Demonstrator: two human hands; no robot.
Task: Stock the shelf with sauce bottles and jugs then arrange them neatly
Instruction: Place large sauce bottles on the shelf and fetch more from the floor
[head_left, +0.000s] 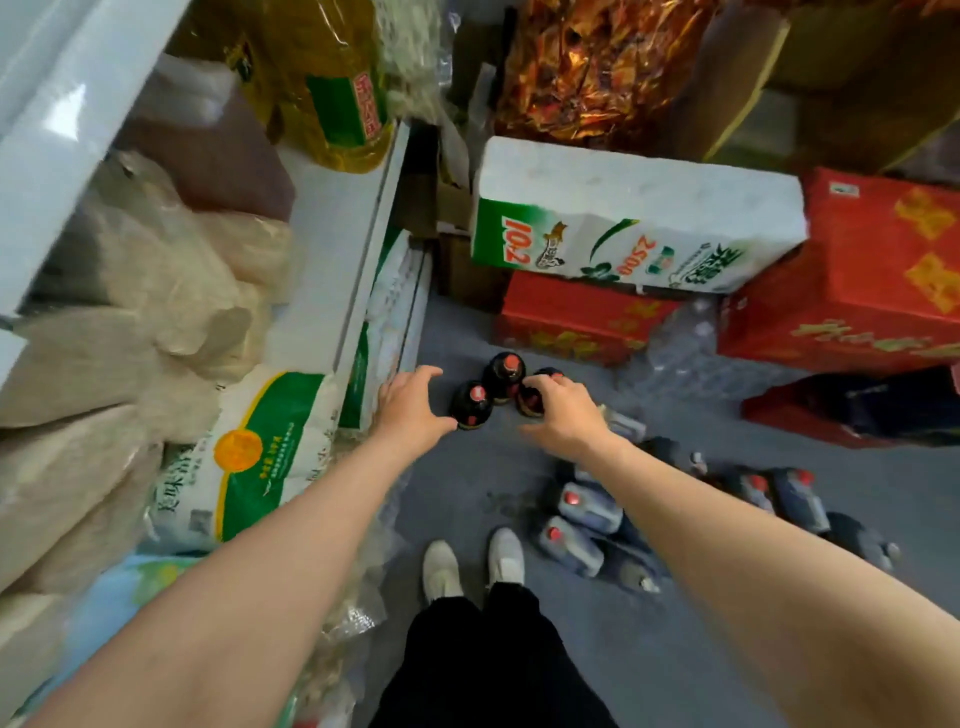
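Dark bottles (501, 389) stand between both hands' fingers (415, 376).

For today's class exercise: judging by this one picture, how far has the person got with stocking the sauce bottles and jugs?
Early stage. Done: no dark bottle or jug shows on the shelf, which holds rice bags and oil. In hand: the left hand and right hand reach the dark bottles standing on the floor; the right touches one. Left: lifting these and the jugs lying by the feet, then arranging.

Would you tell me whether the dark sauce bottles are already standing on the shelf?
No, the dark sauce bottles stand upright on the grey floor beside the shelf.
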